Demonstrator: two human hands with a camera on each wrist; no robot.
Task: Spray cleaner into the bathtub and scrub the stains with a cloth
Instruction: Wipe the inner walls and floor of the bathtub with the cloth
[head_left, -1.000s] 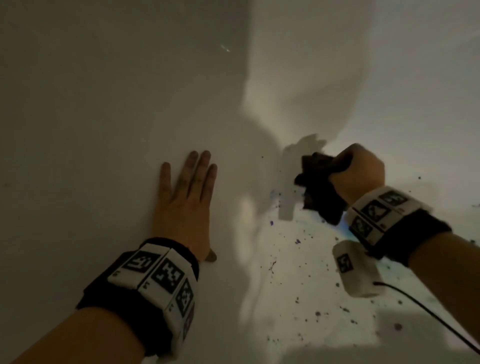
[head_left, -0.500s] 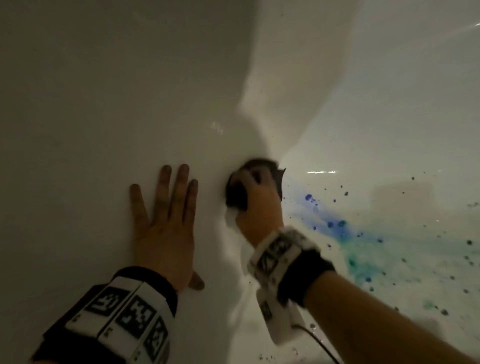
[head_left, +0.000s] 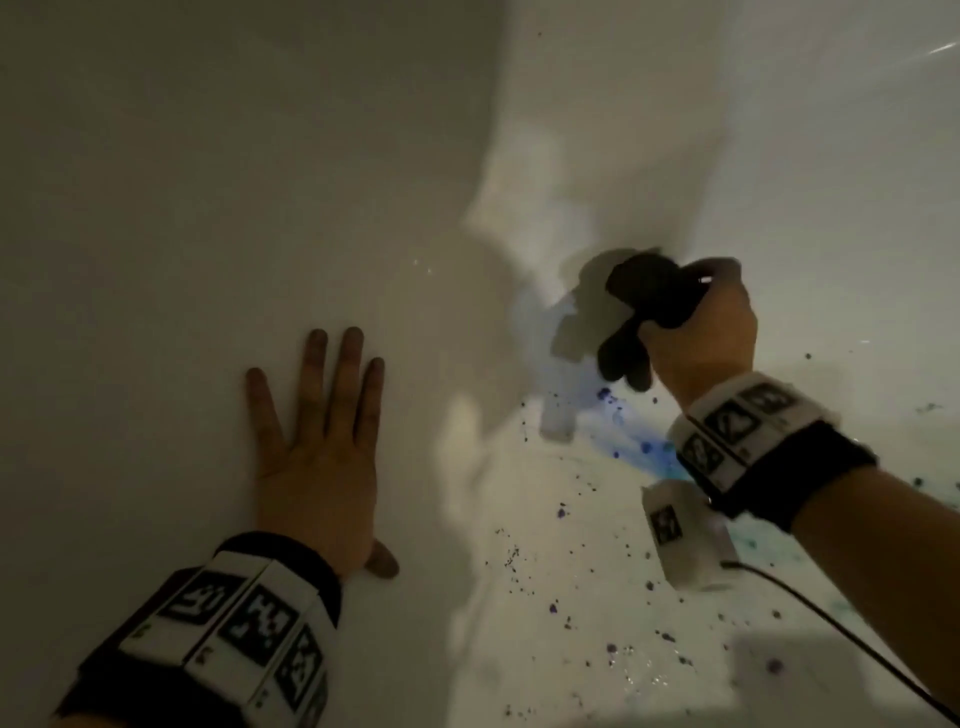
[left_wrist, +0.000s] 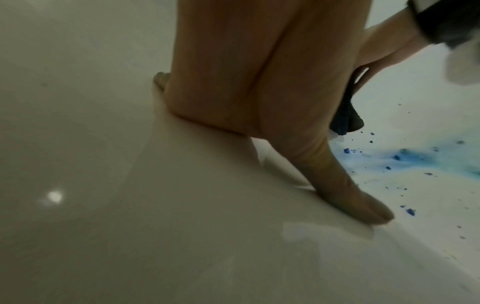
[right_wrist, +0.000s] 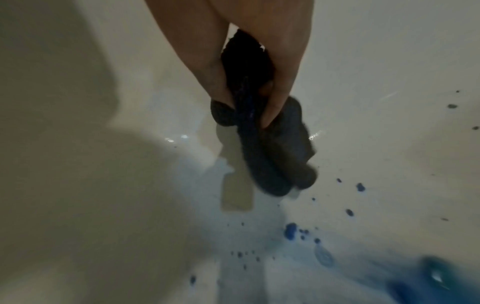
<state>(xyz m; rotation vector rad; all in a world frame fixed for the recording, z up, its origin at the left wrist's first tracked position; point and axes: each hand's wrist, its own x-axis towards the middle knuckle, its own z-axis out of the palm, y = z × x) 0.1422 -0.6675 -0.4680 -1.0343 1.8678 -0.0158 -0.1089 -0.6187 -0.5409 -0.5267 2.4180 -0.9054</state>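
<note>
Cloth (head_left: 649, 306) in right hand (head_left: 698, 332)

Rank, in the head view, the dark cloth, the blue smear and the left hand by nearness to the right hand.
1. Dark cloth: gripped in the right hand.
2. Blue smear: on the tub floor just below it.
3. Left hand: flat on the tub wall, far left.
</note>
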